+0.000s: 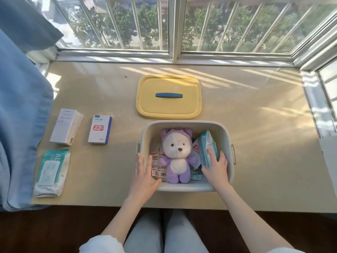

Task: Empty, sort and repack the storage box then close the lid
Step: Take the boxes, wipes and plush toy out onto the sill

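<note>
A white storage box [186, 125] stands open at the table's near middle. Inside lies a purple and white plush bear [177, 154] on its back, a small red-labelled packet [157, 166] to its left and a teal wipes pack [207, 145] standing on edge at the right. My right hand [217, 168] grips the lower end of that pack inside the box. With straight fingers, my left hand [144, 175] rests on the box's left front rim. The yellow lid [168, 108] with a blue handle lies flat behind the box.
Left of the box lie a tall white carton [66, 126], a white and blue carton [100, 129] and another teal wipes pack [52, 173]. Blue fabric [20, 125] hangs over the table's left edge. A barred window runs behind the table.
</note>
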